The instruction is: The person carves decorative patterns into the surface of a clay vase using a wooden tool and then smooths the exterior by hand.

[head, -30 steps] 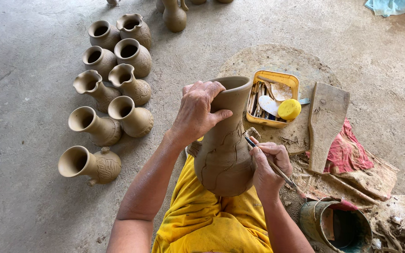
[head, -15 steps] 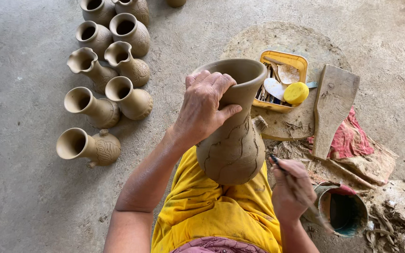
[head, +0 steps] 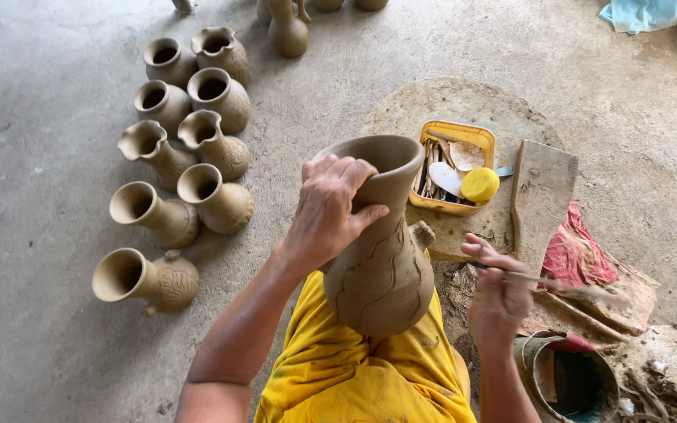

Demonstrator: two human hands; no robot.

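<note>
Unfired brown clay vase point(head: 378, 258) with carved lines, tilted on lap

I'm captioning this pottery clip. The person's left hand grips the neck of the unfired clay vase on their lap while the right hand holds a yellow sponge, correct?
Not quite. In the head view the right hand holds a thin stick-like tool; the yellow sponge lies in the yellow tray. The left hand does grip the clay vase.

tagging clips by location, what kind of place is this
Most likely a pottery workshop: unfired clay vases stand on the concrete floor, and the left hand grips a carved clay vase beside a tool tray.
</note>
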